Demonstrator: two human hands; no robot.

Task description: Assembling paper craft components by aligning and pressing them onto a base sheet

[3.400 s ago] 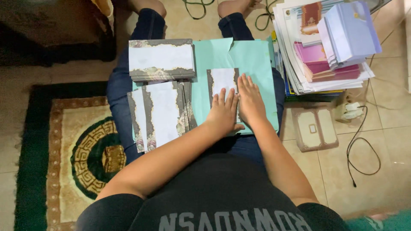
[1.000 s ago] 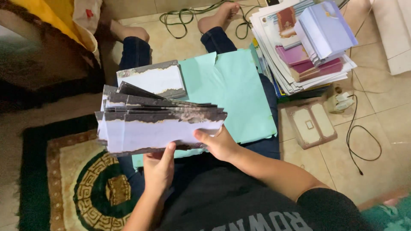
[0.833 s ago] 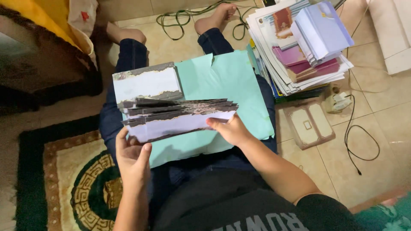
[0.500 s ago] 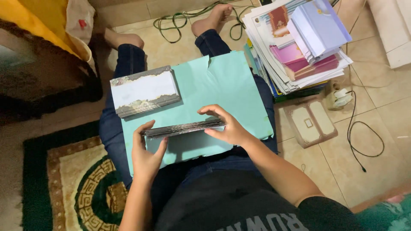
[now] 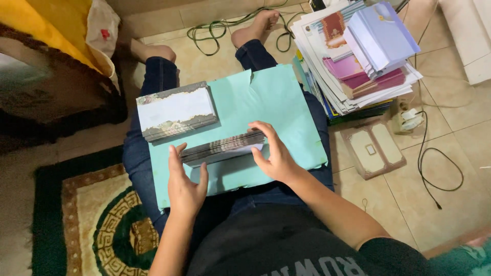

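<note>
A stack of white cards with dark decorated borders (image 5: 223, 146) stands on its long edge on a teal folder (image 5: 276, 107) that lies across my lap. My left hand (image 5: 184, 184) grips the stack's left end. My right hand (image 5: 271, 153) holds its right end, with the fingers curled over the top. A second stack of the same cards (image 5: 175, 110) lies flat at the folder's upper left corner, partly over my left thigh.
A tall pile of papers, booklets and purple envelopes (image 5: 358, 56) sits on the tiled floor to the right. Beside it lie a card with a small square centre (image 5: 371, 149), a plug adapter (image 5: 409, 118) and black cable (image 5: 440, 168). A patterned green rug (image 5: 82, 225) lies at left.
The cards lay spread flat on the folder under my hands. I gathered them into one stack, lifted it, then lowered it onto the folder, where it now stands on edge between both hands.
</note>
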